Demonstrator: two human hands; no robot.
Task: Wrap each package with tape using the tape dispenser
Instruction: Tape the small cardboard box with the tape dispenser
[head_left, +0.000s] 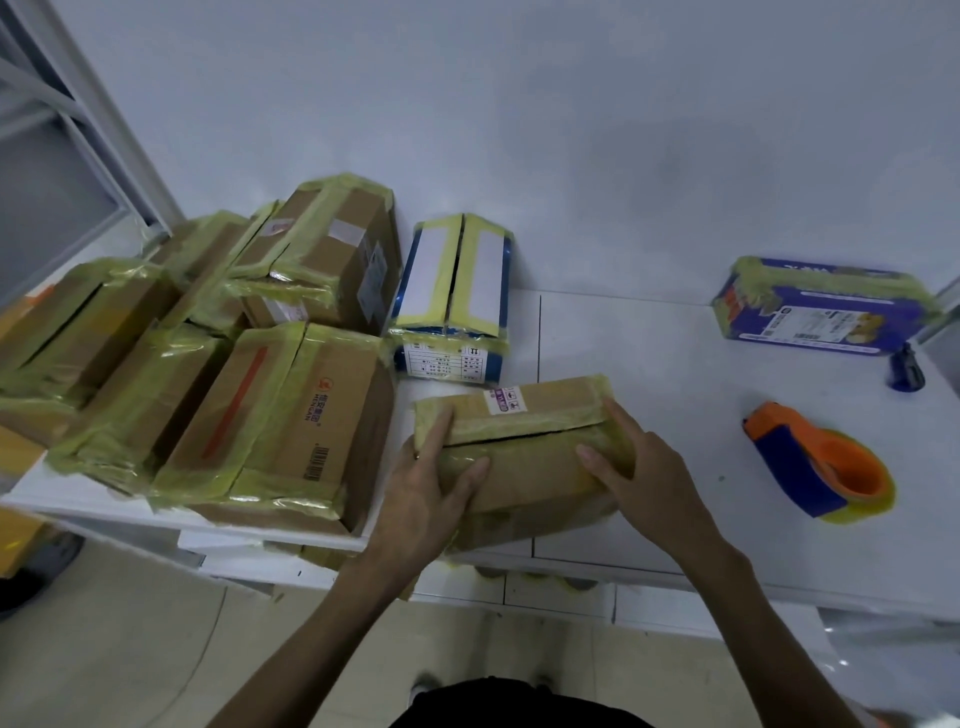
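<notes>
At the table's (649, 395) near edge, a brown package (524, 462), already banded with yellow tape (540, 422), was clasped at both ends by the left hand (431, 488) and right hand (641, 470). The tape dispenser (815, 462) was seen unheld on the right. Farther back, stacked boxes (260, 374) and a purple package (826, 306) were judged wrapped.

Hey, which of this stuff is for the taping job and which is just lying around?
For the job: brown package, in left hand and right hand; tape dispenser; taped boxes; purple box.
Lying about: small dark-blue object beside it.
</notes>
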